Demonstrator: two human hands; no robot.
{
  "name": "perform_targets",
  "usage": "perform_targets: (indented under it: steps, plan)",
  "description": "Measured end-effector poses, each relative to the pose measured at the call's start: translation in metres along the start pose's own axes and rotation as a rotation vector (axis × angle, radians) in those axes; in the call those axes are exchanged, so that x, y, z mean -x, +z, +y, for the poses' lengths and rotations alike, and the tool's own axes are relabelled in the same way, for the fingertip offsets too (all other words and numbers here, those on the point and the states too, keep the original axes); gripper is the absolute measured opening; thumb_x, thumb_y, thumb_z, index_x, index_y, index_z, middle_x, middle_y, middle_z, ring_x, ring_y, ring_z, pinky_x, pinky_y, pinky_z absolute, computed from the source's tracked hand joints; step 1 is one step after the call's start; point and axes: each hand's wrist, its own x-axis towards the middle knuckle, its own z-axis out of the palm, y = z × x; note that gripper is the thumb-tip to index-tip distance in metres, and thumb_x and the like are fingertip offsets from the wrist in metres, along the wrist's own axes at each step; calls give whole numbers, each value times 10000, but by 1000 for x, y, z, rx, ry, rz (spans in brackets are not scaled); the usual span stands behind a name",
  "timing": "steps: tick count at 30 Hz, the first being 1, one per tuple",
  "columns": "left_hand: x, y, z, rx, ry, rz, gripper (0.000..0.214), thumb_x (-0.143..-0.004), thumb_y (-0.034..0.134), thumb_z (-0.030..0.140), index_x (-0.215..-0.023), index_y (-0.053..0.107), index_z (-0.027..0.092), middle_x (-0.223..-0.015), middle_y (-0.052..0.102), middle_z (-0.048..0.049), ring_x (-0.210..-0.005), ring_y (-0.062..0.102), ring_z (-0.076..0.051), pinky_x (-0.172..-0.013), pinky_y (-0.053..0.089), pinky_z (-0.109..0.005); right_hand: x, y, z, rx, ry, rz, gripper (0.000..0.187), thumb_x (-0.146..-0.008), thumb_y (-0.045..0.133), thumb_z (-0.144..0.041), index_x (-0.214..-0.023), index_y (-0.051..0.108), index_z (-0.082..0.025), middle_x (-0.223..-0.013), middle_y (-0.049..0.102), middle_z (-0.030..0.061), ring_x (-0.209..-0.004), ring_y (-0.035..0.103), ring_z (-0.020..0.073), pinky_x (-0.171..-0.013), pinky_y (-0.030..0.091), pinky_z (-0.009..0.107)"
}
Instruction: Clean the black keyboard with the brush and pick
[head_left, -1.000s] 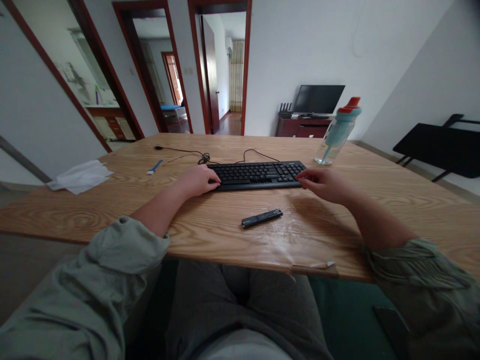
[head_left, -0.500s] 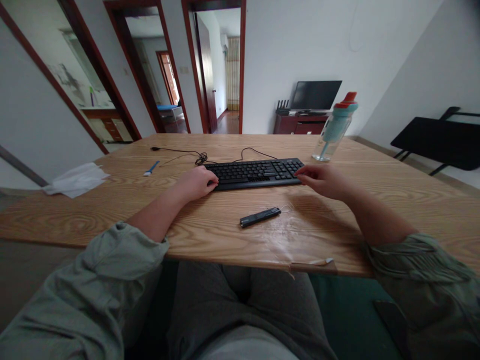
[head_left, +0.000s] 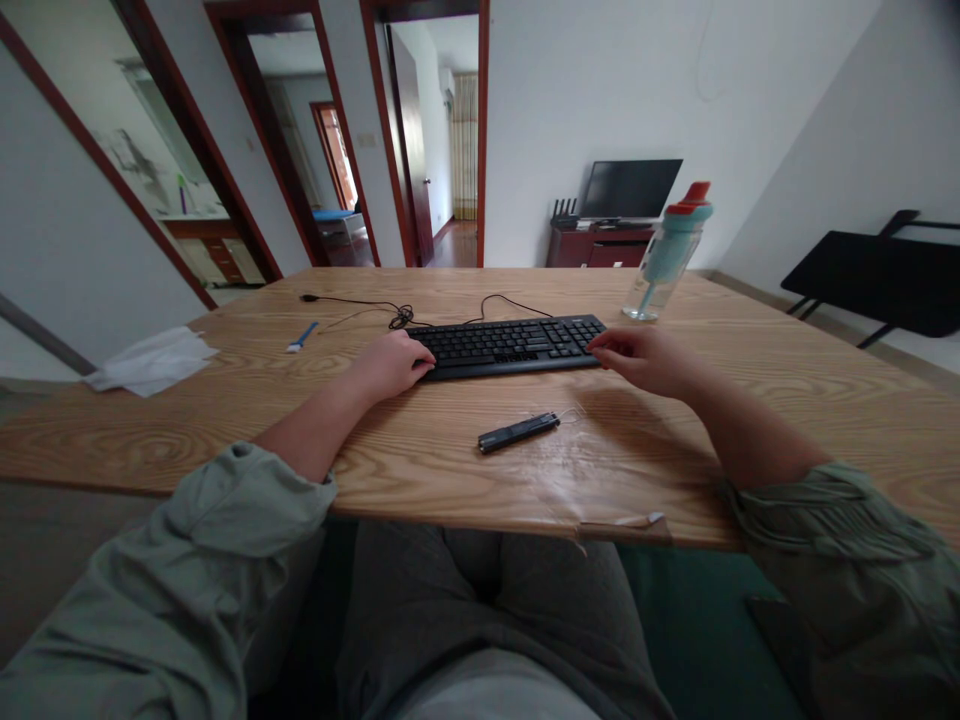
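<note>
A black keyboard (head_left: 510,345) lies flat on the wooden table (head_left: 787,390), and its cable (head_left: 390,315) trails toward the far left. My left hand (head_left: 391,363) is curled around the keyboard's left end. At the right end, my right hand (head_left: 643,358) has its fingers pinched on the edge. A slim black stick-shaped device (head_left: 519,432) rests on the table nearer to me, between my forearms.
A clear bottle with a teal and red lid (head_left: 667,255) stands just beyond the keyboard's right end. A small blue tool (head_left: 301,337) and white cloths (head_left: 150,360) lie at the left. The table's near edge has a chipped patch (head_left: 619,525).
Both hands stay at the keyboard's ends. The view has shifted slightly; the keyboard has not visibly moved on the table.
</note>
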Motion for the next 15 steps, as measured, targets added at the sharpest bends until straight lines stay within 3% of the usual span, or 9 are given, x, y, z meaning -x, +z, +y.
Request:
perform_targets:
  steps: [9,15]
  plan:
    - [-2,1,-1,-42,31,-20,363,-945,448,325,-1040,792,258,-1025,777,-34,-966,631,-213,-880,484,-326,1,-1,0,25,-12,1,308,-873,558,-422,-971,755,-206,-853,746,58,-734,647,199,-657,476,321]
    - [0,-4,14,-171,13,-40,407,-967,407,312,-980,799,203,-952,767,-106,-935,657,-252,-835,486,-372,-1,1,1,12,-3,-12,280,-858,578,-405,-956,756,-212,-871,745,63,-755,651,215,-679,482,336]
